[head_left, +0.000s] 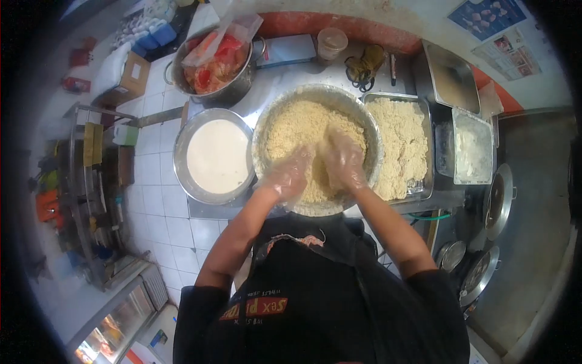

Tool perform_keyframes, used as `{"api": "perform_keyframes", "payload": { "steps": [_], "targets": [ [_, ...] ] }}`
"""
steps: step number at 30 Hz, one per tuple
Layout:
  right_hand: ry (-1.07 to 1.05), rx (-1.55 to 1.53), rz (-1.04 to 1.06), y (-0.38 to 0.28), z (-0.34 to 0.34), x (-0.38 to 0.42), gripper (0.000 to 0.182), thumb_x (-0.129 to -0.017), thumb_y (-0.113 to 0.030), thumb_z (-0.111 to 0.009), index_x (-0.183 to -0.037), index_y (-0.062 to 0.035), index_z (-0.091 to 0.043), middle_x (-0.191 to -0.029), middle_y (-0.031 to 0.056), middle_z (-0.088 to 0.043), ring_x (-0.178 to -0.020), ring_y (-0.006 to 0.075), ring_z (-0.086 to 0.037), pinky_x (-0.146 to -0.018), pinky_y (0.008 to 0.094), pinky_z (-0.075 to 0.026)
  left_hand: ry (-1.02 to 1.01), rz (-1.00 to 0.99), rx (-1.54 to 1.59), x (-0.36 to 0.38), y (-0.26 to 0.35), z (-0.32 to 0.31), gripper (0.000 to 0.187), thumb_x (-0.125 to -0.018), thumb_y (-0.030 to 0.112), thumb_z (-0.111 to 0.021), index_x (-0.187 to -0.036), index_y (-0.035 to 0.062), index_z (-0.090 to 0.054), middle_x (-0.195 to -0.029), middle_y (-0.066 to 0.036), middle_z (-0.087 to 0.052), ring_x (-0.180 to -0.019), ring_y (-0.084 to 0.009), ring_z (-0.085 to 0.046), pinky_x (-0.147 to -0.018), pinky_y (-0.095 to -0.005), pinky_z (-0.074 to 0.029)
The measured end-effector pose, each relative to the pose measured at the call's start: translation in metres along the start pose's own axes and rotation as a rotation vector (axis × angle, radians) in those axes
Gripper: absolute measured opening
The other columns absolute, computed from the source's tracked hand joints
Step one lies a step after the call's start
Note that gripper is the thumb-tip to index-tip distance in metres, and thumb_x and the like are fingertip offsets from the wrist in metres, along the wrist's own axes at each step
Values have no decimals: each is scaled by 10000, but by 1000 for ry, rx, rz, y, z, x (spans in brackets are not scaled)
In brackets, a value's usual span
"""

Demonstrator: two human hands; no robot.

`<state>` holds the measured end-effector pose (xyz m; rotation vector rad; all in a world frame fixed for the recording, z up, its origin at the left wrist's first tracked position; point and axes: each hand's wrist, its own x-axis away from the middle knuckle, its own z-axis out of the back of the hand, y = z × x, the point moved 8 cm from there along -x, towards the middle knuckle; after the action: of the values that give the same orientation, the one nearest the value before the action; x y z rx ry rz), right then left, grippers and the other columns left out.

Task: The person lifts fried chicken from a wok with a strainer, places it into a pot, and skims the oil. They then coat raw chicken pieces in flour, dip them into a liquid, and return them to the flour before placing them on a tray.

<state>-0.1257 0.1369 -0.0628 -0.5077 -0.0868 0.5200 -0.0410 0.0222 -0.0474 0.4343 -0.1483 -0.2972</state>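
Note:
Both my hands wear thin clear plastic gloves and work inside a big round metal bowl of pale yellow, crumbly flour breading. My left hand comes over the near left rim, its fingers stretched towards the middle of the breading. To its right, my right hand reaches into the breading with fingers extended forward and apart. The fingertips of both hands are partly sunk or blurred in the crumbs. Between the hands the breading dips into a hollow.
Left of the bowl stands a basin of white liquid. A rectangular tray of breaded pieces lies to the right, beside a floury clear plastic container. Behind are a pot with a plastic bag, a lidded tub and a deep metal pan.

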Motion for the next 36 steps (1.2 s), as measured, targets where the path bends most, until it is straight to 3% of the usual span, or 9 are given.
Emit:
{"api": "perform_keyframes", "payload": {
  "steps": [4,5,8,13,22,28,30,33,36],
  "targets": [
    [-21,125,-268,17,9,1,430,-788,-338,-533,-1053,-6,-602,-997,202,-620,-914,347,-600,-815,433,-463,153,67,625,20,-24,-4,649,-778,90,-490,-1391,108,-277,-1437,-118,-296,-1073,-225,-541,-785,-324,-477],
    [-302,57,-355,9,10,-7,428,-768,-354,-556,-1021,-13,-611,-977,204,-627,-901,349,-606,-809,415,-470,207,41,459,23,-16,13,612,-763,80,-500,-1352,74,-335,-1404,-142,-337,-1165,-268,-460,-896,-353,-415],
    [-391,44,-451,26,-8,-11,378,-689,-328,-602,-865,3,-653,-867,233,-629,-848,345,-620,-755,407,-480,303,30,358,30,-7,35,586,-738,42,-509,-1313,46,-396,-1367,-166,-385,-1251,-315,-385,-1007,-384,-354],
    [-231,20,-288,60,-55,-6,343,-677,-323,-595,-817,-18,-668,-857,210,-639,-824,352,-622,-748,406,-485,378,99,492,40,-22,28,595,-736,0,-488,-1320,71,-402,-1358,-168,-396,-1238,-318,-401,-1009,-382,-352],
    [-273,126,-301,-56,90,-25,310,-716,-286,-632,-940,-73,-653,-965,204,-628,-897,343,-608,-819,428,-440,492,145,895,42,-40,27,586,-760,-18,-465,-1337,49,-385,-1352,-161,-422,-1242,-262,-415,-1016,-346,-327],
    [43,-41,-71,-52,79,-10,288,-722,-239,-613,-937,-47,-616,-861,192,-624,-828,350,-605,-733,426,-459,552,654,1371,42,-52,-7,621,-733,58,-555,-1332,29,-394,-1310,-157,-455,-1103,-225,-487,-944,-322,-370],
    [140,4,4,-45,56,10,298,-724,-239,-612,-942,-37,-602,-847,193,-619,-824,354,-602,-724,425,-461,383,1003,1514,47,-49,-40,394,-693,91,-615,-1081,26,-594,-955,-139,-592,-825,-214,-550,-720,-299,-419],
    [190,196,-163,-3,1,44,322,-718,-256,-599,-934,-18,-599,-877,204,-618,-846,351,-602,-742,413,-469,198,1326,1593,47,-18,-48,257,-672,106,-632,-919,42,-609,-778,-104,-543,-684,-201,-485,-632,-318,-392],
    [-49,81,-437,-1,-22,56,315,-710,-275,-582,-875,-7,-604,-867,211,-619,-840,354,-604,-734,409,-477,160,1198,1821,33,-1,-58,208,-706,103,-611,-878,4,-550,-915,-147,-559,-870,-247,-543,-690,-364,-463]
  ]
}}
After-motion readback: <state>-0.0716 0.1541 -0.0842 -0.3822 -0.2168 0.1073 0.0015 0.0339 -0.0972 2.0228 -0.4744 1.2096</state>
